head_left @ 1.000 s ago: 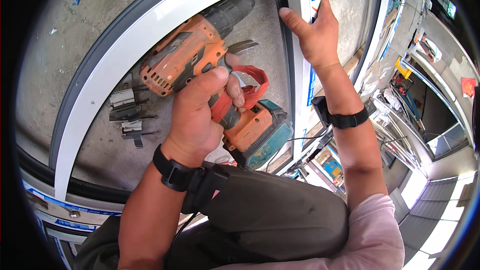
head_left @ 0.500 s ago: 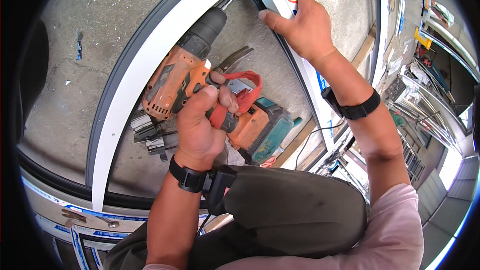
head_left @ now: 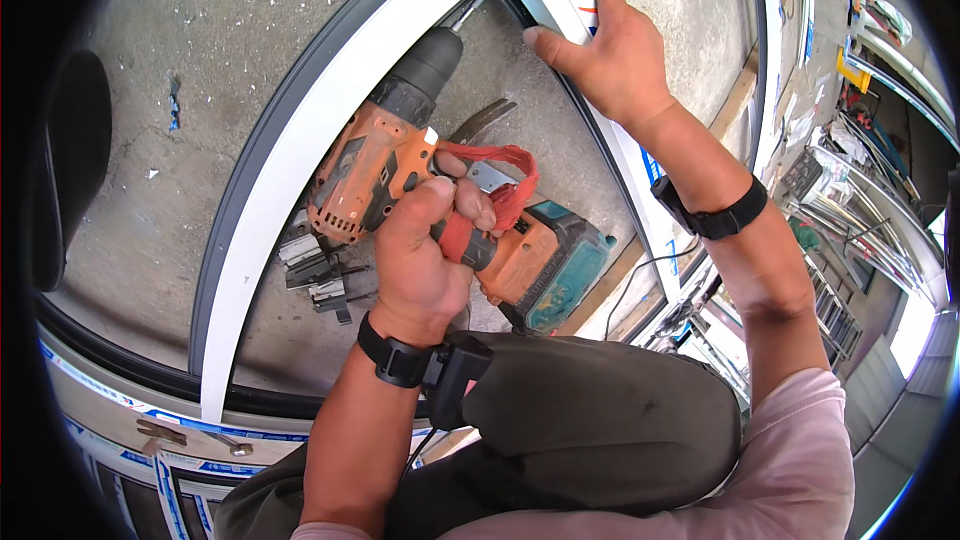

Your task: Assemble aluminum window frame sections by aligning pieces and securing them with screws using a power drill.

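My left hand is closed around the handle of an orange and black cordless drill. A red strap loops at its grip, and a teal and black battery sits on its end. The drill points up and away; its long bit reaches into the corner where two bars of a white and dark grey window frame meet. My right hand grips the right-hand bar near that corner, thumb on the inner side. Whether the bit is seated on a screw is too small to tell.
Dark metal pieces lie on the concrete floor inside the frame, beside the drill. Pliers rest at lower left near more taped frames. A wooden strip and a black cable run by my knee. Stacked metal profiles stand at right.
The whole view has shifted a little, so everything appears slightly further right. Both hands keep their grips, and the drill's bit stays at the frame corner.
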{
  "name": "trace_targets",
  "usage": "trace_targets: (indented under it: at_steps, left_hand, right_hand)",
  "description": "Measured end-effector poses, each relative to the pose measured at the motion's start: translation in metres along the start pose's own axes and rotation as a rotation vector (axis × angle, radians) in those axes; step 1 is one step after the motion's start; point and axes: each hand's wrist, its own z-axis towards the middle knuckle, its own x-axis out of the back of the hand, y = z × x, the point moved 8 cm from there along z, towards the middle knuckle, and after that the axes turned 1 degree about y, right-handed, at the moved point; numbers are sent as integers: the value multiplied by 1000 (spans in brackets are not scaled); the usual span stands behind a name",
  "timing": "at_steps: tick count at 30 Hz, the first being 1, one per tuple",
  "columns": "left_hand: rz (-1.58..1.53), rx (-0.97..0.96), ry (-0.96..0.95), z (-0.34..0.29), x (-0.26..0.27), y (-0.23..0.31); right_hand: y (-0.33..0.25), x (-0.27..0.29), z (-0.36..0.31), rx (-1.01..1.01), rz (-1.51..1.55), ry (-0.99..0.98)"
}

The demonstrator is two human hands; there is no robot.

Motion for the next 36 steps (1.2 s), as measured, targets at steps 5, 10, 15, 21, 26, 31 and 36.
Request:
trace_targets:
  at_steps: [5, 10, 15, 21, 26, 31, 36]
  left_hand:
    - [51, 0, 27, 3, 2, 1]
    - [50, -36, -11, 3, -2, 5]
    - [-5, 12, -16, 3, -7, 2]
    - [-23, 17, -28, 6, -10, -4]
    - [23, -6, -9, 8, -10, -2]
    - [-14, 17, -20, 8, -13, -3]
    - [68, -37, -18, 11, -10, -2]
  right_hand:
    - [3, 1, 0, 3, 0, 0]
    - [2, 2, 0, -3, -9, 0]
    - [0, -1, -1, -2, -14, -8]
    - [0, 1, 0, -23, -10, -15]
    - [2, 2, 0, -34, 9, -25]
    - [0, 3, 0, -54, 17, -55]
    - [1, 7, -1, -68, 33, -69]
